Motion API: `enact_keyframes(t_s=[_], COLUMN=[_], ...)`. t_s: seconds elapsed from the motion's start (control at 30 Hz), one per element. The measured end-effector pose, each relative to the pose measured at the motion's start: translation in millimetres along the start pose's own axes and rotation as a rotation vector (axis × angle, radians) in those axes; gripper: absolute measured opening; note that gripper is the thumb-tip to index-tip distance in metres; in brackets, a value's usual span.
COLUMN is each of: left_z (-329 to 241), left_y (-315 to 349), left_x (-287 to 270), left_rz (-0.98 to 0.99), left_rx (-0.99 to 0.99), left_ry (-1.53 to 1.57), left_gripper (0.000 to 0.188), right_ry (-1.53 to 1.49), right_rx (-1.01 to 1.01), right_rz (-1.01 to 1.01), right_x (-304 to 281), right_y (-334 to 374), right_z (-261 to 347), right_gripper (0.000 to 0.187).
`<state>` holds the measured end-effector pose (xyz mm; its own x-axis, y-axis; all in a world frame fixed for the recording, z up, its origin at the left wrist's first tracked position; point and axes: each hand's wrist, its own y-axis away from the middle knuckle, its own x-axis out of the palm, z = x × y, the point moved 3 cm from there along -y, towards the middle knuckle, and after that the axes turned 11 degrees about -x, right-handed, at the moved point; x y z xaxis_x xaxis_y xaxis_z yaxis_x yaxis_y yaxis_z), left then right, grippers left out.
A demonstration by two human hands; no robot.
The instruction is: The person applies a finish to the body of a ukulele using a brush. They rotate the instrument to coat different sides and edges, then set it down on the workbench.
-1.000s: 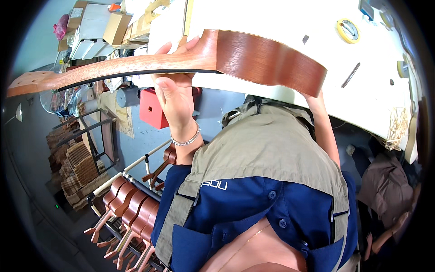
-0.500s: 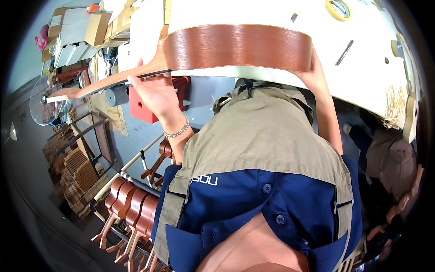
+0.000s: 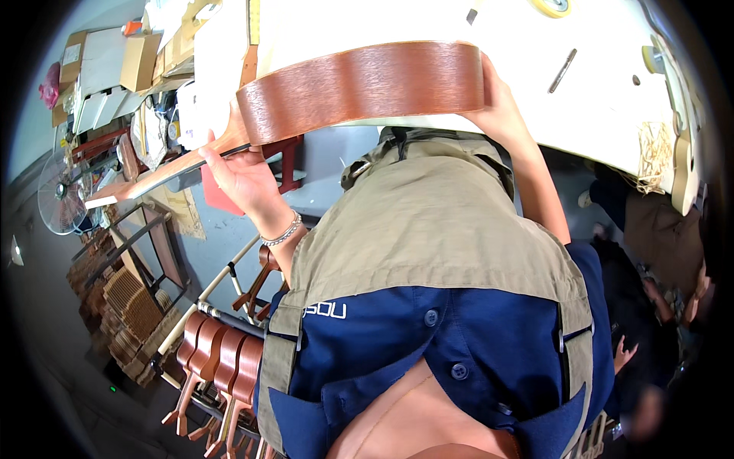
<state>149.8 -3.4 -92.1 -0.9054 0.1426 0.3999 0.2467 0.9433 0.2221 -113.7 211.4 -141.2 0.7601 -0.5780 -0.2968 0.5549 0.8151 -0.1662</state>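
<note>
A ukulele (image 3: 363,80) with a reddish-brown wooden body is held on edge, its curved side facing up to me. The neck (image 3: 172,168) slants down to the left and ends in a pale headstock tip. My left hand (image 3: 243,176) is wrapped round the neck close to the body, thumb on the near side and the other fingers partly hidden behind the wood. My right hand (image 3: 498,103) grips the rounded bottom end of the body; most of its fingers are out of sight behind it. The body is over the near edge of the white table (image 3: 428,19).
A pen (image 3: 562,70), a yellow tape roll (image 3: 552,6) and wood shavings (image 3: 654,157) are on the table. Cardboard boxes (image 3: 141,61) and a fan (image 3: 65,191) stand at left. Below left, a rack holds several ukuleles (image 3: 222,356). Other people (image 3: 661,237) are at right.
The ukulele appears farther left, and its neck end dips lower. Both hands keep their hold. The whole view has also shifted somewhat.
</note>
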Motion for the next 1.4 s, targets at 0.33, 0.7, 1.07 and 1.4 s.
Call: enact_keyframes(t_s=[0.33, 0.7, 1.07, 1.4], left_z=[-2, 97, 159, 207], left_y=[4, -23, -7, -51], left_x=[39, -59, 8, 58], left_rz=[0.002, -0.309, -0.209, 0.032], left_rx=[0.068, -0.610, -1.235, -1.227], left_ry=[-0.144, 0.565, 0.859, 1.329], left_gripper=[0.047, 0.036, 0.048, 0.048], right_ry=[-0.089, 0.168, 1.012, -0.393], right_rx=[-0.017, 0.185, 0.705, 0.185], right_rz=[-0.142, -0.358, -0.354, -0.592], right_x=[9, -46, -149, -74], right_y=[18, 21, 1, -2], right_z=[-46, -81, -152, -113], right_gripper=[0.074, 0.036, 0.051, 0.021])
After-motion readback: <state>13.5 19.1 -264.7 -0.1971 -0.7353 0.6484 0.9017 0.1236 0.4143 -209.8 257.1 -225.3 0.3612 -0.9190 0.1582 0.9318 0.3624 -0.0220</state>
